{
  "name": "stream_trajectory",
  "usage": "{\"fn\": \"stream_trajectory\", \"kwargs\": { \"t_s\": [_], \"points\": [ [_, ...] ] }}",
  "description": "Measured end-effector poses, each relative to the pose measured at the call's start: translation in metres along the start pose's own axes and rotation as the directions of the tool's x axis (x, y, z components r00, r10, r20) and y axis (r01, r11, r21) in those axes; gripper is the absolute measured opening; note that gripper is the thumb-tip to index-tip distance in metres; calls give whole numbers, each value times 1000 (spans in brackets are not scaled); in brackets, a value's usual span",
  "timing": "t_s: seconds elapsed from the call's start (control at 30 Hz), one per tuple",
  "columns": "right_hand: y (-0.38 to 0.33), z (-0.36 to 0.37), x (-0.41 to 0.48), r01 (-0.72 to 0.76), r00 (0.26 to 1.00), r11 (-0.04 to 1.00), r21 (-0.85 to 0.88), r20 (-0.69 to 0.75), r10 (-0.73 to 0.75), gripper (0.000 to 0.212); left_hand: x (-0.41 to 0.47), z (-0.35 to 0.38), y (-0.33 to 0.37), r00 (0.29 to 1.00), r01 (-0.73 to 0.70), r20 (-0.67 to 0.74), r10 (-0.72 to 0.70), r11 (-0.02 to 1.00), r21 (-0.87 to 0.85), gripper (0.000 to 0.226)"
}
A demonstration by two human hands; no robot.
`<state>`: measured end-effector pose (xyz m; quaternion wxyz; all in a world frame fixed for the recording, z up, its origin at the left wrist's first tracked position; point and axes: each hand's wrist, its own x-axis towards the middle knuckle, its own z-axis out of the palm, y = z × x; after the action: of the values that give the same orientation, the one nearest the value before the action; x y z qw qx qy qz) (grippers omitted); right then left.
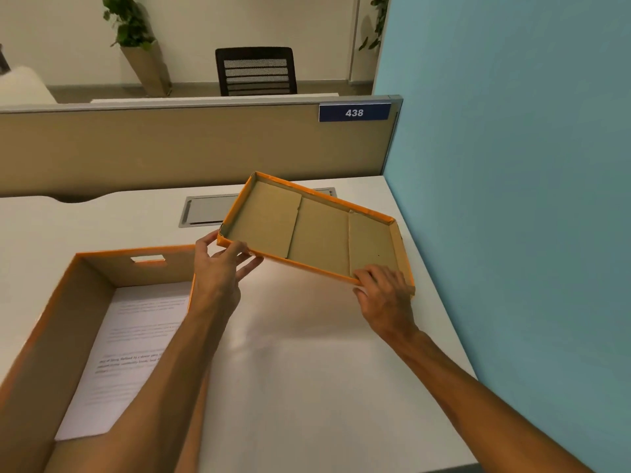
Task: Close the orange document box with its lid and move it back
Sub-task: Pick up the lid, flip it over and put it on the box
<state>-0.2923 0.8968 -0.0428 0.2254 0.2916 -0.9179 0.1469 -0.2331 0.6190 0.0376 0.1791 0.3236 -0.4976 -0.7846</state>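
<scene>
The left hand (223,259) is closed on the near left corner of the lid (317,233), with the thumb up against the corner's outer wall and the fingers spread beneath, so that the weight is carried from below. The right hand (384,295) is clamped on the near right corner, its fingers hooked over the rim into the hollow side. By this two-corner grip the lid is held clear of the desk (307,370), tilted with its brown cardboard inside turned up toward the wearer; it is judged that a flip is needed before the orange outer face can sit on top. The lid is kept to the right of the orange document box (51,336), apart from it, which leaves the opening unobstructed. The box rests on the desk at the lower left, open, with printed sheets (136,336) lying flat on its floor and a handle slot (148,258) cut in its far wall. Behind the lid a grey cable hatch (205,209) is set in the desk, and a partition (170,148) bearing a number plate (354,112) closes the back, where the box could perhaps be pushed once shut.
</scene>
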Motion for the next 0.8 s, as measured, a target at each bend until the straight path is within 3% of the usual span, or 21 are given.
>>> {"fn": "stream_trajectory", "kwargs": {
  "t_s": [0.1,0.3,0.43,0.53,0.67,0.73,0.8],
  "points": [
    [-13,-12,-17,22,998,999,38,-67,-20,11,-23,-11,8,999,-30,-15,30,999,16,59],
    [-41,-50,-50,33,987,985,172,-159,-6,9,-74,-23,32,996,-88,26,87,996,33,56],
    [-57,-82,-72,-98,975,959,264,-170,146,5,-105,-28,40,982,-123,142,122,992,-1,73],
    [-62,-110,-81,-210,943,865,455,-140,303,7,-124,-32,24,977,-87,205,63,990,109,82],
    [-61,-146,-83,-296,880,722,625,-116,460,14,-145,-44,-21,966,-34,256,-44,957,289,70],
    [-58,-163,-82,-352,859,628,694,-27,511,13,-153,-51,-41,947,-68,314,-62,919,387,67],
    [-52,-177,-81,-406,836,452,794,123,534,13,-158,-55,-51,912,-118,397,-103,860,496,70]
  ]
}}
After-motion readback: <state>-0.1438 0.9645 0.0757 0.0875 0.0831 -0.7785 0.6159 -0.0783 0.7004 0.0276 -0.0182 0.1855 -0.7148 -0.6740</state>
